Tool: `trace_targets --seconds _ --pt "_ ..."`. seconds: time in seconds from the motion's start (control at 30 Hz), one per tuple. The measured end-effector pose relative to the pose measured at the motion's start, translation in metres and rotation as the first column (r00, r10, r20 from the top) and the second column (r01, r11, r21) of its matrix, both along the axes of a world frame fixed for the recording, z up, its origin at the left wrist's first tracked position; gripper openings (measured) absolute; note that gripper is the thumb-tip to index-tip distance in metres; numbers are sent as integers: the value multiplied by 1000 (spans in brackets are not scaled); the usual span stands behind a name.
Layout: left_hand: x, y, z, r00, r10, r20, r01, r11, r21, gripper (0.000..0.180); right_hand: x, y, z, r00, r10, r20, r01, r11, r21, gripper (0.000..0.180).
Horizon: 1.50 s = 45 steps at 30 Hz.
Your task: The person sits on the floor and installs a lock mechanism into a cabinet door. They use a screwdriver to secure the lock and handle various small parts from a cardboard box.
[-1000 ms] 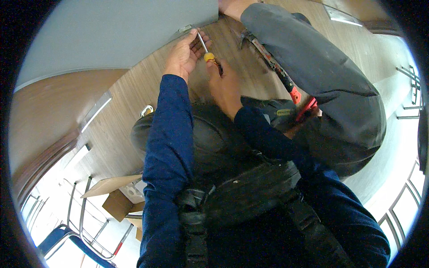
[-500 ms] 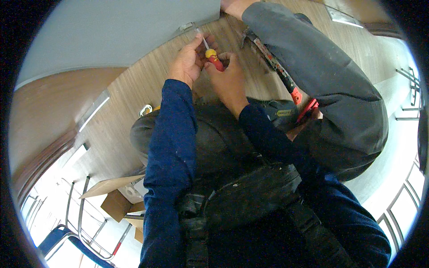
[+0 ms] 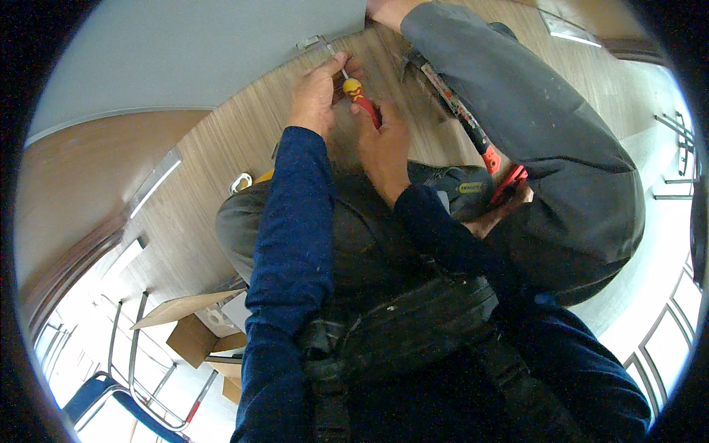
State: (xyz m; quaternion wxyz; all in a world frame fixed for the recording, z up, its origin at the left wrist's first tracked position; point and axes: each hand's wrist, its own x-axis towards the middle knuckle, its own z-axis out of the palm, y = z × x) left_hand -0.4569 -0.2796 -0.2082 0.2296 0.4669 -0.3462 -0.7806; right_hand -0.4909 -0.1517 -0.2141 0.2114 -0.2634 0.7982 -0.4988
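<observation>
Screwdriver found near the grey panel's lower edge. Left hand pinches the shaft, apparently to steady it; right hand grips the handle, likely for control. Hammer lies farther right.

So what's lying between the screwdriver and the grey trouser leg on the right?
In the head view, a hammer-like tool lies there, alongside the leg, with floor showing between it and the screwdriver.
</observation>
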Motion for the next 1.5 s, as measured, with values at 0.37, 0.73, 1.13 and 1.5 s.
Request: trace_targets --seconds 0.37,0.73,1.13,1.5 --pt "1 5 9 999 -16 37 17 1000 -26 31 7 0 -8 926 -84 -369 80 996 -25 37" --pt "0 3 9 997 -44 60 49 996 -78 31 3 2 -17 991 -76 -108 73 997 -25 35" --pt "-4 1 13 981 86 173 -66 991 -120 24 5 1 -13 944 -25 -328 36 999 27 35" --pt "-7 7 22 992 59 113 -54 997 -50 24 1 2 -23 960 -89 -266 74 995 -67 30"
